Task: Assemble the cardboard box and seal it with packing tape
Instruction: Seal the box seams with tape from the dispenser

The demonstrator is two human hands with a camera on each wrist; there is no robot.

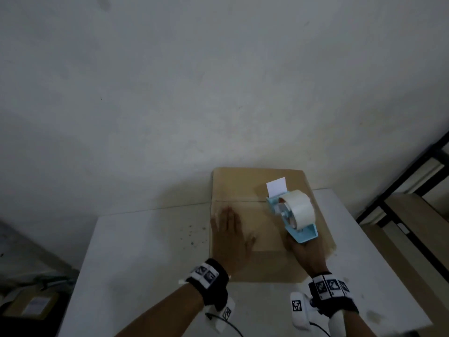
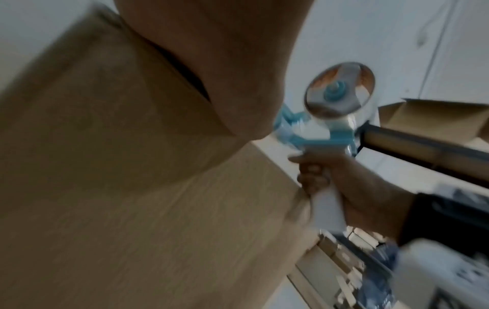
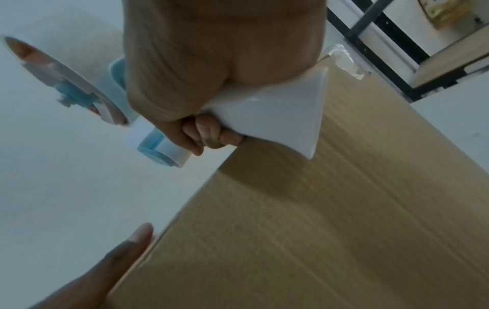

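A brown cardboard box (image 1: pixel 262 261) stands on the white table (image 1: pixel 136 251) with its top flaps closed; a seam runs across the top. My left hand (image 1: pixel 230 229) lies flat on the near flap, left of centre, fingers straight. My right hand (image 1: pixel 306 254) grips the white handle of a blue tape dispenser (image 1: pixel 291 215), which carries a roll of pale tape (image 1: pixel 300 206) above the box's right side near the seam. The left wrist view shows the box top (image 2: pixel 111 188) and the dispenser (image 2: pixel 341 117). In the right wrist view my fingers (image 3: pixel 209 133) curl round the handle (image 3: pixel 267 119).
A grey-white wall (image 1: pixel 194 81) rises just behind the table. A dark metal rack (image 1: pixel 398 190) with flat cardboard sheets (image 1: pixel 418 239) stands at the right. Another open box (image 2: pixel 434 117) shows in the left wrist view. Dark clutter (image 1: pixel 31 302) lies on the floor at lower left.
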